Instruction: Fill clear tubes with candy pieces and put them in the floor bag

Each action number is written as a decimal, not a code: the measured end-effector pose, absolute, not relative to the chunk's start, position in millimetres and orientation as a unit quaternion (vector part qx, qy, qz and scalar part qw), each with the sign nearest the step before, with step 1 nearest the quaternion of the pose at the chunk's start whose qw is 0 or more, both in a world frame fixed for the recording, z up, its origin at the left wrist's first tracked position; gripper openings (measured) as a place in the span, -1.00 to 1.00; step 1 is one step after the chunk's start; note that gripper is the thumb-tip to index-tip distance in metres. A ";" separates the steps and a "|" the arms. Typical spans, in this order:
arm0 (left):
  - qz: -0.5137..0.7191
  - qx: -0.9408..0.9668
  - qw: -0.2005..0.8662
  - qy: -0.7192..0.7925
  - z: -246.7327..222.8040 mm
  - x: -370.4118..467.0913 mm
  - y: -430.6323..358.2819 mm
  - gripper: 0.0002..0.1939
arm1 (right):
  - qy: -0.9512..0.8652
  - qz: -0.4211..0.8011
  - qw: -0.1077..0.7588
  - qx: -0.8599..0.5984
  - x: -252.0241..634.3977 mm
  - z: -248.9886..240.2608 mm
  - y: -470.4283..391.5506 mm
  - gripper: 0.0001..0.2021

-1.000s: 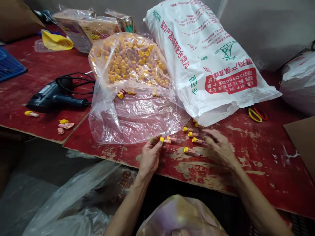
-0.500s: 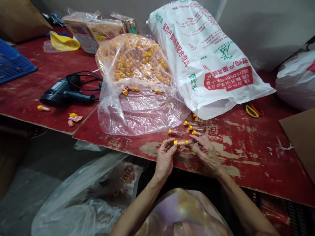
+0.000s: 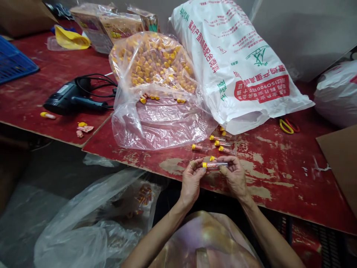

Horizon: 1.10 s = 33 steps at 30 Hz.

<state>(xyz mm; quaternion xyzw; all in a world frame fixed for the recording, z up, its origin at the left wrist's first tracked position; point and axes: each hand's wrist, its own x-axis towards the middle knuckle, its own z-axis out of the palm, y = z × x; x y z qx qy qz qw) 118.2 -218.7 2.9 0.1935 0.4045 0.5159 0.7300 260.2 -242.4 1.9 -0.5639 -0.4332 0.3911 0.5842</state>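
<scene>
Between both hands, level above the table edge, is a clear tube (image 3: 218, 165) with a yellow cap and a red-and-white patterned part. My left hand (image 3: 190, 183) pinches it at the capped end. The fingers of my right hand (image 3: 235, 178) are closed on its clear end. Just beyond the hands a yellow cap (image 3: 212, 158) shows, the rest of that piece being hidden by my right fingers. Several similar capped tubes (image 3: 223, 143) lie on the table past it, and a single tube (image 3: 199, 148) lies farther left.
A clear plastic bag (image 3: 167, 123) full of yellow-capped pieces lies ahead, beside a large white printed sack (image 3: 223, 56). At the left are a heat gun (image 3: 63, 97) with its cord and a blue crate (image 3: 13, 63). Yellow-and-red scissors (image 3: 287, 126) lie right, near a cardboard piece (image 3: 338, 160).
The held tube has shifted slightly right and nearer to me. My right fingers, spread over its far end before, are now closed on the clear end. The view has moved a little.
</scene>
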 end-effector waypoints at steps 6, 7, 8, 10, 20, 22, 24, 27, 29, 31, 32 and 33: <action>0.479 0.307 0.683 0.458 1.8 114.3 -228.9 -0.80 | -0.634 0.307 0.366 -0.608 263.0 9.7 -245.6 -0.83; 0.475 0.334 0.671 0.461 2.8 113.6 -230.9 -0.79 | -0.658 0.301 0.346 -0.597 262.9 9.9 -246.6 -0.82; 0.470 0.361 0.660 0.461 3.8 113.2 -232.7 -0.79 | -0.672 0.293 0.338 -0.591 262.1 10.0 -247.7 -0.81; 0.464 0.404 0.644 0.454 5.3 113.7 -235.8 -0.78 | -0.677 0.264 0.336 -0.599 259.0 10.8 -250.1 -0.78; 0.452 0.532 0.556 0.451 -8.4 131.8 -251.5 -0.73 | -0.510 0.323 0.330 -0.725 261.7 13.7 -272.5 -0.67; 0.428 0.559 0.545 0.455 -11.9 131.9 -246.7 -0.76 | -0.415 0.465 0.337 -0.706 270.0 6.1 -270.2 -0.64; 0.408 0.572 0.546 0.456 -13.5 131.6 -241.6 -0.77 | -0.336 0.567 0.321 -0.680 278.5 2.4 -267.5 -0.61; 0.391 0.598 0.548 0.435 -13.2 129.5 -236.6 -0.71 | -0.389 0.531 0.288 -0.696 293.6 9.1 -265.0 -0.60; 0.398 0.597 0.547 0.431 -11.2 125.1 -235.8 -0.65 | -0.517 0.404 0.244 -0.714 306.7 19.7 -264.0 -0.62; 0.419 0.561 0.557 0.447 -8.7 118.2 -235.2 -0.64 | -0.606 0.262 0.169 -0.732 321.7 30.9 -263.7 -0.66; 0.427 0.532 0.572 0.456 -7.7 114.3 -234.3 -0.65 | -0.631 0.201 0.111 -0.741 329.2 35.5 -263.8 -0.70; 0.429 0.501 0.595 0.459 -7.2 110.6 -232.5 -0.67 | -0.645 0.154 0.042 -0.747 336.2 38.9 -263.9 -0.74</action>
